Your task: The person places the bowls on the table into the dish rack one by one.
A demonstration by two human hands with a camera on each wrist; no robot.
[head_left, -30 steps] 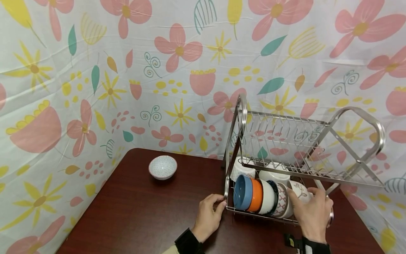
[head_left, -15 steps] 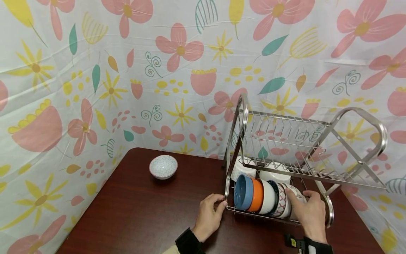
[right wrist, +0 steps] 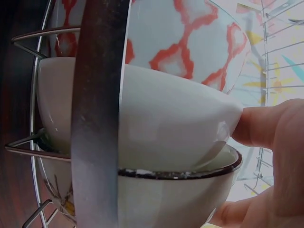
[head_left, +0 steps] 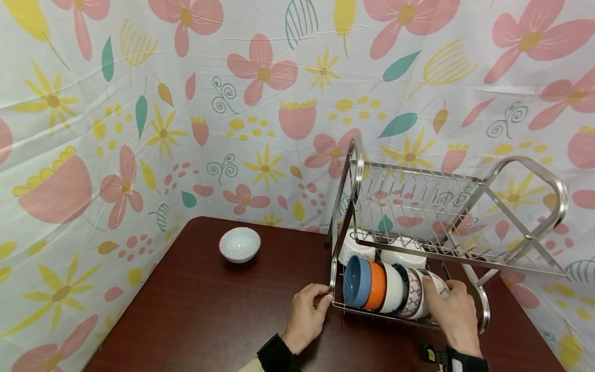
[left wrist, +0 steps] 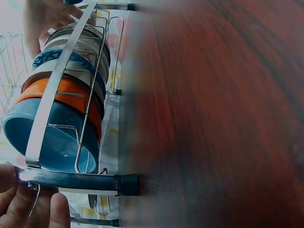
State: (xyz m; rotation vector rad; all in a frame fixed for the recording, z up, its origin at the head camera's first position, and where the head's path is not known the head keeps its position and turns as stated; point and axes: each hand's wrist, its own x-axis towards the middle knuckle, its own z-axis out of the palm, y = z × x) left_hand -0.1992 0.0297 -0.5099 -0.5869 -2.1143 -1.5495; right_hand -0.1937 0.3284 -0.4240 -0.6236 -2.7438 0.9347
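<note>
At the lower right of the head view, a two-tier chrome wire dish rack (head_left: 446, 217) stands on a dark red-brown wooden table (head_left: 209, 310). The person's right hand (head_left: 453, 312) curls its fingers round the white bowl with a dark rim (head_left: 437, 285), the last in the row on the rack's lower tier, beside a white bowl with a red lattice pattern (head_left: 415, 297). A second ago this bowl sat higher and further right, with its painted side showing; now it is pressed in against the row and mostly hidden by the hand. In the right wrist view the thumb (right wrist: 266, 126) presses on the bowl's rim. The left hand (head_left: 307, 315) has stayed at the rack's lower left corner, fingers pinching the frame post. A blue bowl (head_left: 355, 281) and an orange bowl (head_left: 375, 285) lead the row. A small pale patterned bowl (head_left: 239, 244) sits alone at centre left.
</note>
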